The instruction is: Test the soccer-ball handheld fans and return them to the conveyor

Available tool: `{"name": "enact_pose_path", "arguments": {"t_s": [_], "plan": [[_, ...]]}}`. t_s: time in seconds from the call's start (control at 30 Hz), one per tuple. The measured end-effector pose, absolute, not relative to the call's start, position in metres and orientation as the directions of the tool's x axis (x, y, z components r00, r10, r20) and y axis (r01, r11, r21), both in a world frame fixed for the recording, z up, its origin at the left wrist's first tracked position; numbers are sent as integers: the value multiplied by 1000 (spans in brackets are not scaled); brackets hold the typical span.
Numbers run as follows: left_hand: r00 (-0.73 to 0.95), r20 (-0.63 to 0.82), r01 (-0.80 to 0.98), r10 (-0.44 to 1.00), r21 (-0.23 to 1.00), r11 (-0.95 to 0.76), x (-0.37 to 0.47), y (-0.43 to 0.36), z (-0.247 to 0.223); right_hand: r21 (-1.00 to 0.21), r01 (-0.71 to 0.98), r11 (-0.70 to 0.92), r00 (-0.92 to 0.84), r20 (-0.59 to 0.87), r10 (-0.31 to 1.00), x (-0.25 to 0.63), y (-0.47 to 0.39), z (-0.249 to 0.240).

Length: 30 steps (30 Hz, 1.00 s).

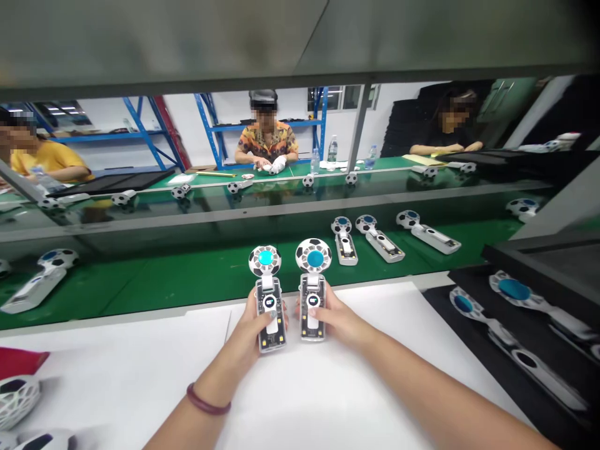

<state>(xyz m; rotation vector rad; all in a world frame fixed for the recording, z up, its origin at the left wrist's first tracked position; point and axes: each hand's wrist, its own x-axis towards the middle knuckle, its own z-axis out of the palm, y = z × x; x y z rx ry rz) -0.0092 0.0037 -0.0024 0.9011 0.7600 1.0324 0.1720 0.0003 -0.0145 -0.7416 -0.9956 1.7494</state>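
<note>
White table [140,350], left hand [250,331] fingers grasping left fan [268,294], right hand [335,319] fingers grasping right fan [313,287], forearms extended forward

Two white handheld fans with football-patterned heads and blue centres, one [267,294] in the left grip, one [313,284] in the right; three more [344,239] [377,235] [425,230] on the near green belt; three clear plastic bottles [332,150] [314,161] [372,157]; three seated people opposite.
</note>
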Motion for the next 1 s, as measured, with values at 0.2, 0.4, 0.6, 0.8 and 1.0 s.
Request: {"name": "enact_pose_path", "arguments": {"t_s": [0.2,0.4,0.6,0.8,1.0], "plan": [[292,-206,-308,934,904,295,-6,-1,2,-872,-433,-227,-352,-68,933,172,3,-14],[297,-197,-264,934,923,279,-4,-3,6,-879,-404,-252,-376,-92,922,172,4,-15],[283,-204,-257,937,925,279,-4,-3,6,-904,-369,-215,-364,-72,929,172,5,-20],[284,-258,-196,923,927,319,-4,-3,7,-901,-373,-223,-362,-80,929,172,4,-16],[277,-256,-211,926,924,319,-4,-3,6,-893,-384,-235,-384,-77,920,173,5,-15]]}}
